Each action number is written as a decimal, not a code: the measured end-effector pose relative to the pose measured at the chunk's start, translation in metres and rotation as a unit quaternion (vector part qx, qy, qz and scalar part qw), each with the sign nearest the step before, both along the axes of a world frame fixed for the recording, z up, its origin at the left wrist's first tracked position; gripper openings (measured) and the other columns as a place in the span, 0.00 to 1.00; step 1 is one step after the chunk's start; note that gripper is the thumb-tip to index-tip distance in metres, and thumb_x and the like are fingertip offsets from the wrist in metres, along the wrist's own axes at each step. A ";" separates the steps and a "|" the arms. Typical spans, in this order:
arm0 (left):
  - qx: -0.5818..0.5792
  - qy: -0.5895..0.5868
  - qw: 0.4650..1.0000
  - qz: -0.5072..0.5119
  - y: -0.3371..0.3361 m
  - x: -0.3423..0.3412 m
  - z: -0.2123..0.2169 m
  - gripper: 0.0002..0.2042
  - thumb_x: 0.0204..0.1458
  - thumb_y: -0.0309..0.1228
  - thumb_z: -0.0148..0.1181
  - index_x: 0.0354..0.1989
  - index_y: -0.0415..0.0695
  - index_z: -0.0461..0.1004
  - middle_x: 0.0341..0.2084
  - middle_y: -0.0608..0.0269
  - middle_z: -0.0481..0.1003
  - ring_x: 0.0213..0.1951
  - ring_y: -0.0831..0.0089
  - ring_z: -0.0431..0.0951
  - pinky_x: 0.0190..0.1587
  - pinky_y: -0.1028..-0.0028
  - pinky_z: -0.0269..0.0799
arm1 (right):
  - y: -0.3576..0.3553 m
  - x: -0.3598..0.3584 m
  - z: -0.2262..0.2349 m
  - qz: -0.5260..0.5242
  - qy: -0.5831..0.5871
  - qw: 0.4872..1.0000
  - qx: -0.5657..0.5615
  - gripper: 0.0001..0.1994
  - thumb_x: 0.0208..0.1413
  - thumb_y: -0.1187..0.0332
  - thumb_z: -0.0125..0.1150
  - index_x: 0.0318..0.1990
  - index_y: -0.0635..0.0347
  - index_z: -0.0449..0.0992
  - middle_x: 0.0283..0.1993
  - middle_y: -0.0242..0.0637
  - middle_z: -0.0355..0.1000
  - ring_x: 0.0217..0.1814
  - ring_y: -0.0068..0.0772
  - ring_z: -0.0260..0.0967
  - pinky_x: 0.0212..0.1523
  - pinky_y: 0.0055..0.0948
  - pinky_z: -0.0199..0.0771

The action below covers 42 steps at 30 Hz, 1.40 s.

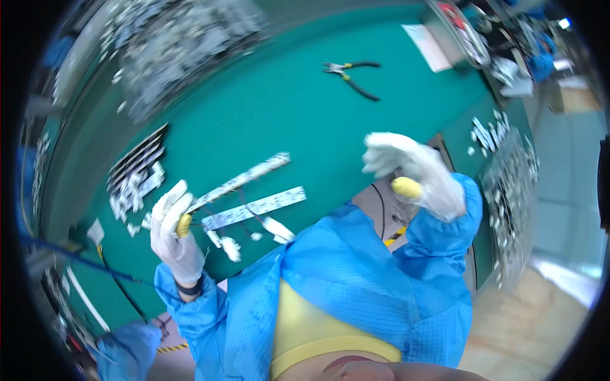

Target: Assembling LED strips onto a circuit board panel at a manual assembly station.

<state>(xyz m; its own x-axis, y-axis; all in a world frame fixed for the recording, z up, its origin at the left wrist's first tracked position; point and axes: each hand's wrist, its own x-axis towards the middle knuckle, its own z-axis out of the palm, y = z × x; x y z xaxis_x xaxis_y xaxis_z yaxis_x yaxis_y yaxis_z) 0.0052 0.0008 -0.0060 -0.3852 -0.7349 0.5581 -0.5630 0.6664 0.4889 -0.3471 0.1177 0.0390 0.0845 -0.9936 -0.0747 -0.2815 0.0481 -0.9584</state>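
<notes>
A white paper sheet (427, 46) lies at the upper right of the green mat (279, 120), near black-handled pliers (351, 75). At centre left, the left hand (173, 232), in a white fabric glove with a yellow fingertip cot, pinches the end of a long, flat, pale patterned strip (241, 181); a second matching strip (254, 208) lies just below. The gloved right hand (413, 170) hovers at centre right, fingers loosely spread, holding nothing.

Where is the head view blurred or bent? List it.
Head view: the right hand is smeared by motion blur, the left hand on the long strip is sharper; the pile of small parts at top is blurred; the green table edges curve toward the dark fisheye rim; lighting is even, with little shadow.
</notes>
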 end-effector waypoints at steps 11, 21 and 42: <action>-0.135 -0.007 0.986 0.102 0.009 0.005 0.011 0.31 0.47 0.45 0.60 0.56 0.41 0.61 0.49 0.47 0.67 0.48 0.57 0.71 0.56 0.63 0.62 | -0.078 0.092 -0.009 0.078 -0.231 0.970 -0.004 0.17 0.57 0.73 0.51 0.53 0.66 0.62 0.32 0.42 0.71 0.23 0.23 0.70 0.20 0.15 0.69; 0.295 0.439 0.849 0.019 0.025 0.004 0.010 0.36 0.34 0.38 0.71 0.52 0.33 0.63 0.39 0.49 0.74 0.42 0.67 0.76 0.46 0.72 0.73 | -0.081 0.086 -0.006 0.050 -0.260 0.964 0.016 0.17 0.55 0.73 0.55 0.50 0.69 0.62 0.32 0.44 0.70 0.24 0.26 0.71 0.20 0.17 0.74; 0.257 0.381 0.888 -0.017 0.006 -0.014 0.010 0.40 0.39 0.39 0.70 0.59 0.36 0.55 0.43 0.52 0.72 0.45 0.69 0.71 0.49 0.70 0.66 | -0.077 0.108 -0.009 0.000 -0.111 0.977 -0.182 0.12 0.53 0.73 0.57 0.45 0.65 0.68 0.30 0.44 0.71 0.23 0.29 0.71 0.20 0.20 0.71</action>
<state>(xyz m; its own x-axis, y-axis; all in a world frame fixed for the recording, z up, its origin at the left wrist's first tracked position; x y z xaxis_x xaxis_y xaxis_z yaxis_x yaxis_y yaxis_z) -0.0089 0.0067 0.0037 -0.0664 -0.9630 0.2611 0.0767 0.2560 0.9636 -0.2396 0.0403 0.0297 0.0592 -0.9507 0.3045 -0.0648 -0.3080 -0.9492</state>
